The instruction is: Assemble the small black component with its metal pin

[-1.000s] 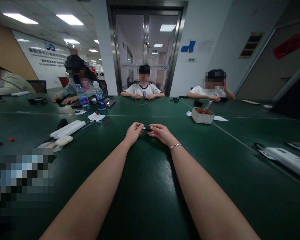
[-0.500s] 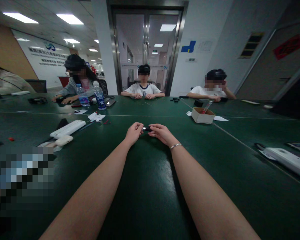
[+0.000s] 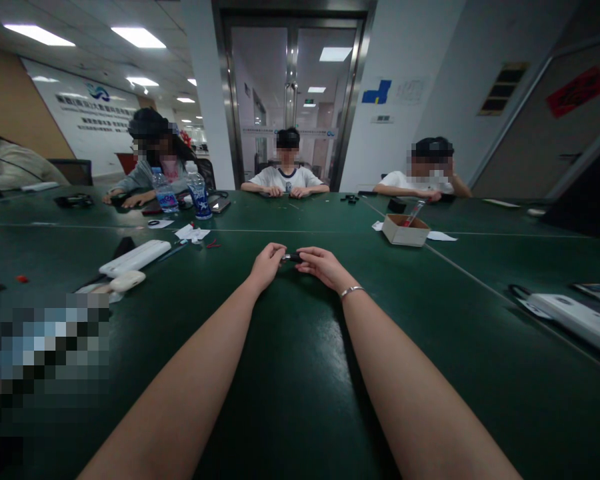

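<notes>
Over the green table (image 3: 290, 373), a short black tube (image 3: 294, 257) with a silver section lies level between my two hands. My left hand (image 3: 269, 267) pinches its silver left end between thumb and fingers. Around the black right end, the fingers of my right hand (image 3: 323, 265) are closed, and a silver bracelet shows on that wrist. Fingertips hide both ends of the tube, and its exact kind is too small to make out.
White power strips lie at left (image 3: 136, 259) and right (image 3: 577, 317). Two bottles (image 3: 199, 193) and paper scraps (image 3: 193, 233) are at back left. An open box (image 3: 405, 231) stands at back right. Several people sit around the table's far side.
Slightly less of the silver section shows between my hands. Both hands stay in nearly the same place, still on the tube.
</notes>
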`<state>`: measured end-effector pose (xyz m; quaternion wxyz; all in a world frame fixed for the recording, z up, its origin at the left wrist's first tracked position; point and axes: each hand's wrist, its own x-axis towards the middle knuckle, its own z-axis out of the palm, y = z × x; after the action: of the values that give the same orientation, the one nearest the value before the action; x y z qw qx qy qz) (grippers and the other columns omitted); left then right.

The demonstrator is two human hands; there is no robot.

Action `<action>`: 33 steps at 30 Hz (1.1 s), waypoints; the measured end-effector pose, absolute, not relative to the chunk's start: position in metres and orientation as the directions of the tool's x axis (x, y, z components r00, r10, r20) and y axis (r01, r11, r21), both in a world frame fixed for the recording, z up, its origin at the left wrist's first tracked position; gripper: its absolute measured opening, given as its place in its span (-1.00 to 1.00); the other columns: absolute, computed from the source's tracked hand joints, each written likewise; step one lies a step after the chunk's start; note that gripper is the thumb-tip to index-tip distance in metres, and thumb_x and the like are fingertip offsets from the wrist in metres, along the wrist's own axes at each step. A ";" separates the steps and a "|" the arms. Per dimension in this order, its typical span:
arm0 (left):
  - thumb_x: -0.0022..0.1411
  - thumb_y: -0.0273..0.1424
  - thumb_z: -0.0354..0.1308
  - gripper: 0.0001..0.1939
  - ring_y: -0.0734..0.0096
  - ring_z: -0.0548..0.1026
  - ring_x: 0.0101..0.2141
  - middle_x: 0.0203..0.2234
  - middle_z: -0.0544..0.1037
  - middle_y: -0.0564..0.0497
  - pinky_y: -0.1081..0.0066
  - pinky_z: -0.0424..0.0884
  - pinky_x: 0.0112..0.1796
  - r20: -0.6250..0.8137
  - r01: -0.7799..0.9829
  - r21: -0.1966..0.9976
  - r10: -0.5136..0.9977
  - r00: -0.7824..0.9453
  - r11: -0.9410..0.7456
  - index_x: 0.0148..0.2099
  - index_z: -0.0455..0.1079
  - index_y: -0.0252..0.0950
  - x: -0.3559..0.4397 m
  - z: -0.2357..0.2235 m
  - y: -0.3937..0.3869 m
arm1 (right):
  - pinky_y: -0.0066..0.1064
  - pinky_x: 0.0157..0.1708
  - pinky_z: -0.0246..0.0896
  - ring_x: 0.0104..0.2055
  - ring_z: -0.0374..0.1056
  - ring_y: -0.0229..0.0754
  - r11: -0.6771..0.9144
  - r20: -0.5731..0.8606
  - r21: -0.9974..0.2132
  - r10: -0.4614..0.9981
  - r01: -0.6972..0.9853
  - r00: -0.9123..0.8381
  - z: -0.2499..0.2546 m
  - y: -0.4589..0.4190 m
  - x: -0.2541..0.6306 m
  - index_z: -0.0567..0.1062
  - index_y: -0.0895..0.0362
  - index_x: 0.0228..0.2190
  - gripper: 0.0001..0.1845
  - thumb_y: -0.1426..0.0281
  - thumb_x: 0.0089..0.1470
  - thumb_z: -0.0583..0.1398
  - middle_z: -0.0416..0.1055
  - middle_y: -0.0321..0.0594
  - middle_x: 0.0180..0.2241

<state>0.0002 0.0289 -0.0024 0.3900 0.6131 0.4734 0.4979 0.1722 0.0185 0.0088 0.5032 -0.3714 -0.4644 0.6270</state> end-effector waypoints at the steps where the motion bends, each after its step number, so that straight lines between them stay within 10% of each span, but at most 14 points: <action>1: 0.19 -0.29 0.01 -0.78 0.49 0.38 -0.49 -0.49 0.45 0.04 0.47 0.29 -0.43 0.239 0.192 0.949 0.968 0.069 -0.248 -0.20 0.39 -0.29 0.000 -0.002 0.029 | -0.55 -0.45 0.45 -0.49 0.49 -0.27 -0.061 0.003 -0.957 0.976 -0.285 -0.218 0.008 0.019 0.172 0.49 0.26 -0.31 -0.87 0.66 0.08 0.20 0.51 -0.15 -0.44; 33: 0.17 -0.39 0.02 -0.82 0.54 0.30 -0.56 -0.53 0.42 0.07 0.50 0.21 -0.49 0.210 0.167 0.962 0.976 0.062 -0.217 -0.24 0.40 -0.30 0.002 0.004 0.024 | -0.53 -0.40 0.47 -0.46 0.49 -0.28 -0.049 0.018 -0.962 0.970 -0.268 -0.242 0.006 0.021 0.175 0.48 0.22 -0.29 -0.86 0.59 0.04 0.26 0.51 -0.19 -0.42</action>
<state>0.0019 0.0242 0.0036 0.4088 0.6032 0.4736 0.4947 0.1749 0.0212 0.0061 0.4951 -0.3657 -0.4802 0.6249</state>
